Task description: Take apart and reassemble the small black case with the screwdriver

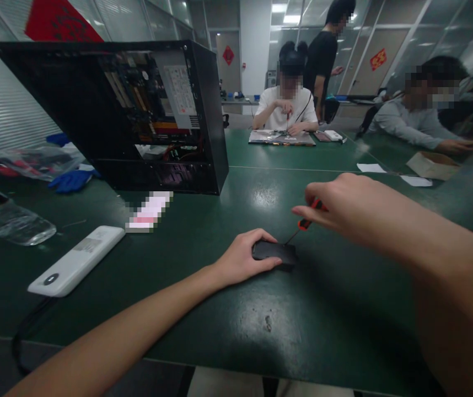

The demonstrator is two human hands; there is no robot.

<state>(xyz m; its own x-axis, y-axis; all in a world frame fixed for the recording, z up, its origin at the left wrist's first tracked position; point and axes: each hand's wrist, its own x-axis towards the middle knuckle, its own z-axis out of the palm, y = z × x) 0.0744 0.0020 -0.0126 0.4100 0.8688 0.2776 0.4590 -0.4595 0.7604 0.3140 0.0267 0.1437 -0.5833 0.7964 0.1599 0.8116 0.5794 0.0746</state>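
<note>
1. Green and glossy, the surface (344,309) runs the length of an office room with glass partitions; other people sit at its far end over their own work, well apart from your hands.

2. Your left hand (247,256) is closed over the near-left end of a small black device (275,253), fingers curled along its top and side. That hold looks meant to pin the device flat so it cannot slide under the tool.

3. Your right hand (344,207) is pinched shut around the red handle of a small screwdriver (305,223), held between thumb and fingertips. Such a light, high grip probably suits turning a fine tool with little force.

4. From your right hand the screwdriver shaft slants down and to the left, its tip at the top edge of the device; I cannot tell whether it actually touches.

5. So the device lies directly under your left hand, and just below and left of your right hand.

6. Farther left of your left hand lies a white power bank (77,259) with a black cable. Beyond it stands an open computer case (137,116), its side panel off, with blue gloves (73,179) and a clear bottle (13,223) to its left.
</note>
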